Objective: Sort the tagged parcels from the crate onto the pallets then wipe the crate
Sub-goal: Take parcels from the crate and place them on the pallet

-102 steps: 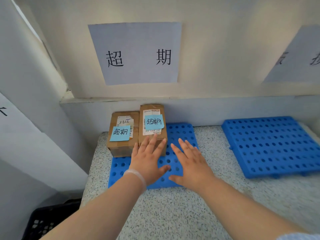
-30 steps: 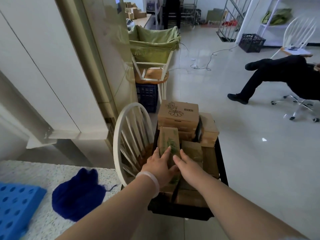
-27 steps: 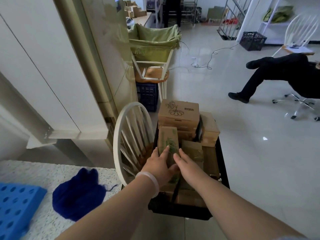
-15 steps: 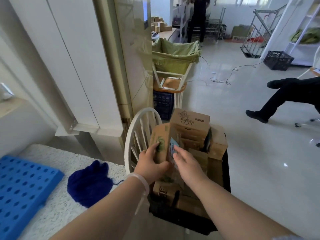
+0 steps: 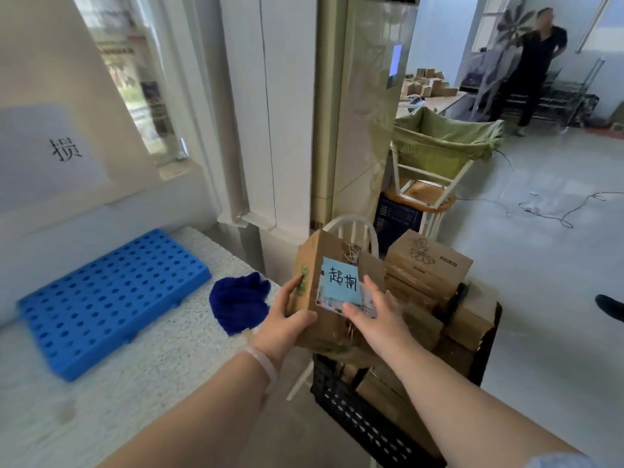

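Left hand (image 5: pixel 283 324): fingers curl round the parcel's left edge, thumb clamps the front. A firm grip.
Right hand (image 5: pixel 375 315): fingers lie nearly straight on the front face beside the tag (image 5: pixel 340 281). It presses rather than grips.
Parcel (image 5: pixel 312 265): in the air over the crate's (image 5: pixel 354 422) near left corner, just off the counter's (image 5: pixel 152 366) right edge.
Facing: the tagged face looks back at the person.
Long axis: near upright, with the top tipped slightly left.
Risk: the torn seam is shedding paper stuffing (image 5: pixel 351 252). A squeeze or a swing toward the pallet (image 5: pixel 111 298) could spill it or spring the flap.
Risk two: with only one real grip, the parcel could twist free.
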